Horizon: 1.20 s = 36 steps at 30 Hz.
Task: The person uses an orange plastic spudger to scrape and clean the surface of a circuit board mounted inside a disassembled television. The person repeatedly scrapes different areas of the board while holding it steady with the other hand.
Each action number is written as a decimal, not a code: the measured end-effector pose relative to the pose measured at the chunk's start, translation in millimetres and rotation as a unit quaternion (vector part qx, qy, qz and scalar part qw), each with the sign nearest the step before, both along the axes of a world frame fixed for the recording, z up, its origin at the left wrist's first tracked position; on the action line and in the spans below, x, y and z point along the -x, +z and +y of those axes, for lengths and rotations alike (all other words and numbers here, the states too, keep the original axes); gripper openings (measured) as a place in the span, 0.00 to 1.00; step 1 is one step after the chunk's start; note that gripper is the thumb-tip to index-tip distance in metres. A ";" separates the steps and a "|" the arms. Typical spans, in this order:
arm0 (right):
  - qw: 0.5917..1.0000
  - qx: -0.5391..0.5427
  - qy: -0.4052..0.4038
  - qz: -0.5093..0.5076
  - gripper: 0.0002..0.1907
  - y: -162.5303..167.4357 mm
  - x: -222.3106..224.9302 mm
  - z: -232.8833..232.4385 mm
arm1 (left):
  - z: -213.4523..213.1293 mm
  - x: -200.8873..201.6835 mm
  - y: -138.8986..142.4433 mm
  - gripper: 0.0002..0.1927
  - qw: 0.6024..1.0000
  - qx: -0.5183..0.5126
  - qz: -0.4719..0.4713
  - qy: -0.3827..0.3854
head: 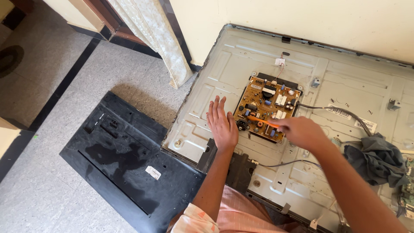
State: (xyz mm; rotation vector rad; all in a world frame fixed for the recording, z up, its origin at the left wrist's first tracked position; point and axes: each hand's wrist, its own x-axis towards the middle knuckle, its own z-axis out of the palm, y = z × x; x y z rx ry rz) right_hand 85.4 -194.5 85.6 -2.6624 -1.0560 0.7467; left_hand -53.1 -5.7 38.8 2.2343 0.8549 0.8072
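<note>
Black plastic back cover (125, 159), flat on the tiled floor (56, 108). Grey cloth (377, 159), bunched. Pale curtain (159, 39) hanging.

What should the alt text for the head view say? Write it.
A person's right hand holds an orange tool to a brown circuit board on the metal back of an opened flat-screen panel, while the left hand rests flat beside the board. The removed black back cover lies on the tiled floor.

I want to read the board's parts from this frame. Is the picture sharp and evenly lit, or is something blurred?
Head view: bright, even daylight, soft shadows; circuit board sharp; right hand and its orange tool motion-blurred; left hand clear.
</note>
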 end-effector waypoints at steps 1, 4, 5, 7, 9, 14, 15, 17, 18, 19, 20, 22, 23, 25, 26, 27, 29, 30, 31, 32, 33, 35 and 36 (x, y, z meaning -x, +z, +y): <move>1.000 -0.006 0.009 -0.026 0.28 -0.8 1.6 7.4 | 0.7 -0.3 0.4 0.27 1.000 -0.001 -0.001 0.001; 0.998 0.011 0.022 -0.052 0.25 -1.3 -0.9 18.6 | 2.2 -1.1 1.2 0.27 1.000 -0.003 -0.004 0.003; 0.998 0.024 0.024 -0.050 0.24 -0.7 -2.8 18.6 | 2.4 -0.1 1.1 0.26 1.000 -0.002 -0.002 0.004; 1.000 0.007 0.016 0.000 0.25 1.9 -6.4 11.4 | 1.7 -0.6 0.3 0.26 1.000 -0.002 -0.003 0.004; 1.000 0.004 0.011 0.021 0.26 4.8 -6.6 2.1 | 2.3 -0.2 -0.6 0.27 1.000 -0.003 -0.006 0.008; 0.995 0.073 -0.037 0.053 0.29 5.1 18.8 -22.0 | 2.4 0.1 -1.8 0.27 1.000 -0.005 -0.008 0.005; 0.996 0.058 -0.048 0.039 0.27 2.7 27.4 -23.6 | 2.0 0.4 -1.5 0.27 1.000 -0.005 -0.009 0.004; 0.997 0.029 -0.069 0.009 0.23 -4.5 45.4 -26.6 | 2.0 -0.2 -0.6 0.27 1.000 -0.005 -0.008 0.001; 0.997 -0.001 -0.072 0.000 0.24 -10.1 56.9 -26.5 | 1.6 1.0 -0.3 0.26 1.000 -0.005 -0.005 0.000; 0.997 -0.032 -0.076 -0.010 0.25 -16.3 68.7 -24.9 | 1.5 2.5 0.2 0.26 1.000 -0.003 -0.005 0.001; 0.995 -0.064 -0.081 -0.020 0.26 -21.5 76.5 -24.3 | 1.5 2.3 0.7 0.26 1.000 -0.001 -0.006 0.002; 0.987 -0.151 -0.053 -0.017 0.29 -30.4 87.1 -23.6 | 1.5 1.3 1.4 0.26 1.000 -0.002 -0.004 0.004; 0.980 -0.195 -0.039 -0.014 0.31 -34.3 92.3 -22.2 | 1.8 1.1 1.8 0.26 1.000 -0.005 0.000 0.005; 0.976 -0.210 -0.059 0.002 0.36 -41.1 103.7 -15.8 | 3.2 1.3 2.2 0.26 1.000 -0.007 0.004 0.006; 0.974 -0.216 -0.070 0.010 0.38 -43.6 109.7 -13.2 | 2.8 1.3 2.1 0.26 1.000 -0.004 0.004 0.005; 0.982 -0.178 -0.062 0.010 0.38 -45.6 116.9 -9.9 | 2.8 1.4 1.9 0.26 1.000 -0.002 0.004 0.004; 0.994 -0.102 -0.045 0.009 0.40 -48.1 127.3 -1.1 | 2.5 1.9 1.3 0.26 1.000 -0.007 -0.010 0.000; 0.996 -0.081 -0.041 -0.008 0.42 -47.9 131.5 -1.6 | 2.7 2.2 0.9 0.26 1.000 -0.010 -0.015 -0.001; 0.997 -0.059 -0.036 -0.025 0.44 -47.6 135.0 -1.4 | 2.8 2.0 0.6 0.26 1.000 -0.009 -0.011 -0.001; 0.998 -0.038 -0.031 -0.041 0.46 -47.4 136.3 -0.5 | 3.0 1.6 0.3 0.26 1.000 -0.009 -0.007 0.000; 0.998 -0.026 -0.028 -0.056 0.46 -46.9 136.4 -0.4 | 2.9 1.7 0.2 0.26 1.000 -0.009 -0.002 0.001; 0.996 -0.002 -0.024 -0.088 0.45 -45.8 131.9 -2.0 | 3.3 2.0 0.5 0.26 1.000 -0.013 -0.007 0.000; 0.996 0.010 -0.023 -0.087 0.45 -45.3 127.8 -3.1 | 3.1 2.0 0.7 0.26 1.000 -0.014 -0.009 -0.002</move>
